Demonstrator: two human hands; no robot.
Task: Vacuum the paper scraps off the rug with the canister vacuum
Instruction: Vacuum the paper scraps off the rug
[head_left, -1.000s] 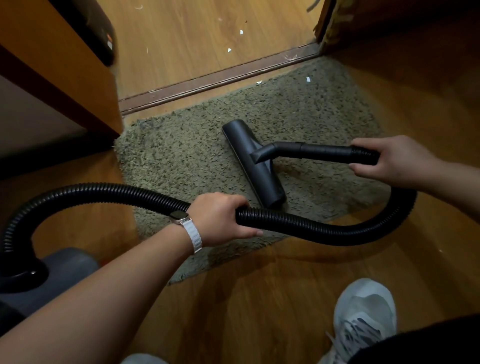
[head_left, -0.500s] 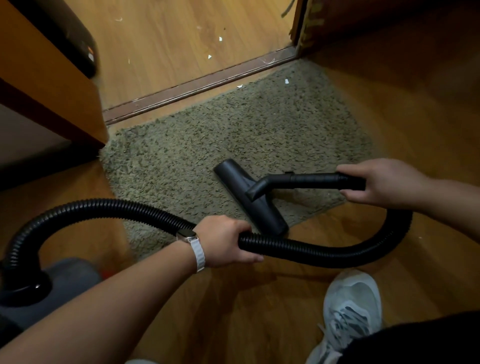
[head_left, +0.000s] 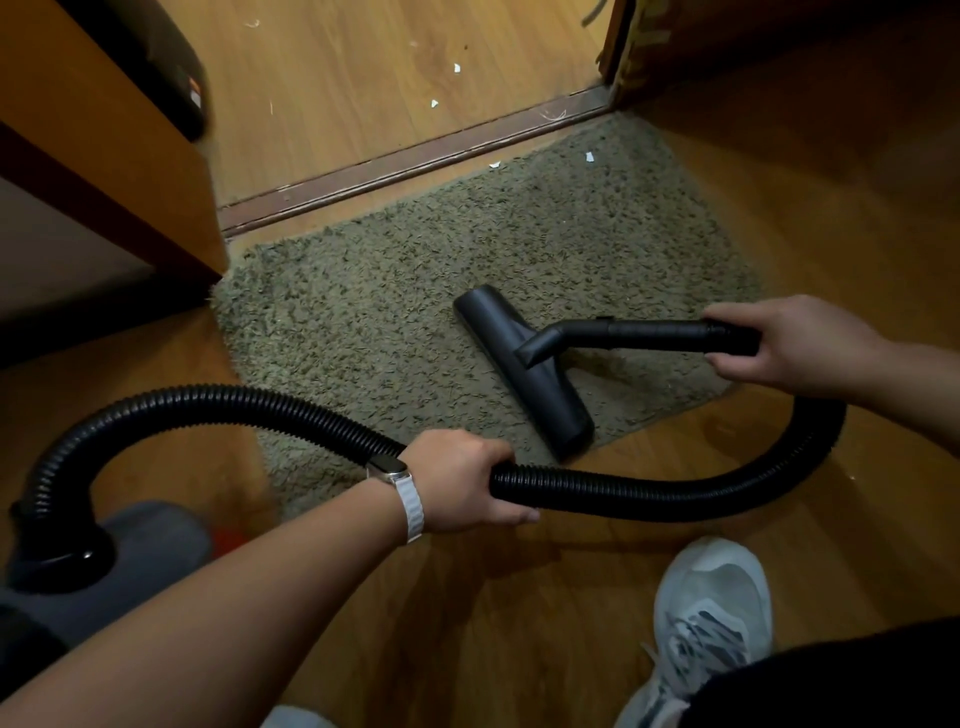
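A shaggy olive rug (head_left: 415, 312) lies on the wooden floor before a door threshold. The black floor nozzle (head_left: 524, 371) rests flat on the rug's near right part, its near end close to the rug's edge. My right hand (head_left: 779, 340) grips the black wand (head_left: 649, 332) behind the nozzle. My left hand (head_left: 462, 486) grips the ribbed black hose (head_left: 649, 491), which loops from the wand back to the grey canister (head_left: 130, 545) at lower left. One white paper scrap (head_left: 589, 157) lies on the rug's far right corner, another scrap (head_left: 494, 165) at its far edge.
More white scraps (head_left: 456, 67) lie on the lighter floor beyond the metal threshold strip (head_left: 415, 156). A wooden cabinet (head_left: 104, 156) stands at the left, a door frame (head_left: 618, 52) at top right. My grey sneaker (head_left: 711, 618) stands on the floor at lower right.
The nozzle has slid back toward me across the rug, from the middle to its near right edge. Both hands keep their grips.
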